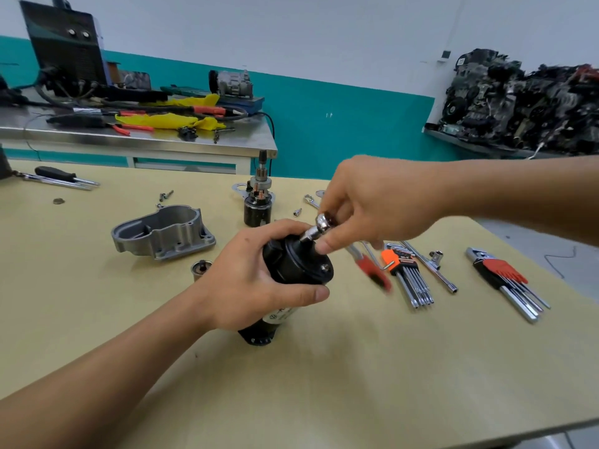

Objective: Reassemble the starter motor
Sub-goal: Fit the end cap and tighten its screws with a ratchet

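Two hands, one tilted motor

On the table [324, 384], the black motor [291, 264] stands tilted with its lower end on the tabletop, and the left hand [246, 286] is wrapped around its body. If that grip loosens, it could roll toward the grey housing [162, 233]. The right hand [366, 202] pinches a socket wrench [319, 225] against the end cap. Whether the socket sits square on a bolt is unclear, so it may slip or cross-thread.

My left grip [252, 286] is round a black motor body [291, 264] with a small white label [280, 314]. My right grip [366, 205] pinches a shiny silver socket [319, 226]. The desk [324, 384] is pale yellow. On it lie a dull grey housing [162, 233], an orange key holder [400, 259] and a red key holder [500, 268], both with silver keys. The wall [324, 124] is teal below, white above.
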